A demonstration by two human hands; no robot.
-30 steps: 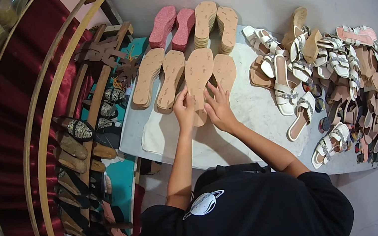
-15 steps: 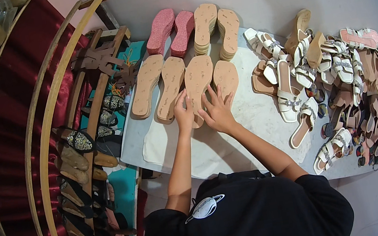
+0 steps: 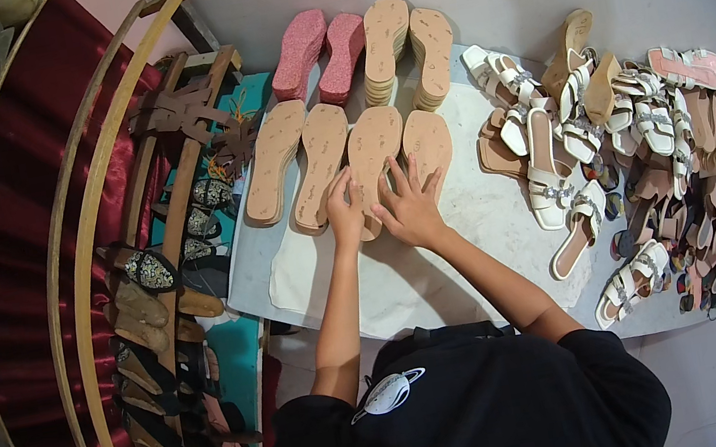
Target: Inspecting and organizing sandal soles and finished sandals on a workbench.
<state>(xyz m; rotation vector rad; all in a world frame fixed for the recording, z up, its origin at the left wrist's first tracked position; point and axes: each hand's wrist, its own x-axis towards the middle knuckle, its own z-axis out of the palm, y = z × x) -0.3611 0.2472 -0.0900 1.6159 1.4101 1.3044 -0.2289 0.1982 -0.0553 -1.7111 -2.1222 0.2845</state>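
Observation:
Several tan shoe soles lie side by side on a white marble slab (image 3: 474,232). My left hand (image 3: 344,212) rests with its fingers on the heel end of one tan sole (image 3: 372,159), next to another tan sole (image 3: 320,163). My right hand (image 3: 409,205) lies flat, fingers spread, on the heel ends of that sole and the rightmost tan sole (image 3: 428,142). A fourth tan sole (image 3: 275,161) lies furthest left. Neither hand grips anything.
Two pink soles (image 3: 318,53) and two stacks of tan soles (image 3: 408,47) sit at the slab's far edge. A large heap of white strapped sandals (image 3: 612,140) fills the right side. A curved wooden rack (image 3: 149,289) with dark sandals stands left.
Both hands have stayed on the heel ends of the tan soles; the right hand's fingers have spread a little wider. The soles have hardly shifted.

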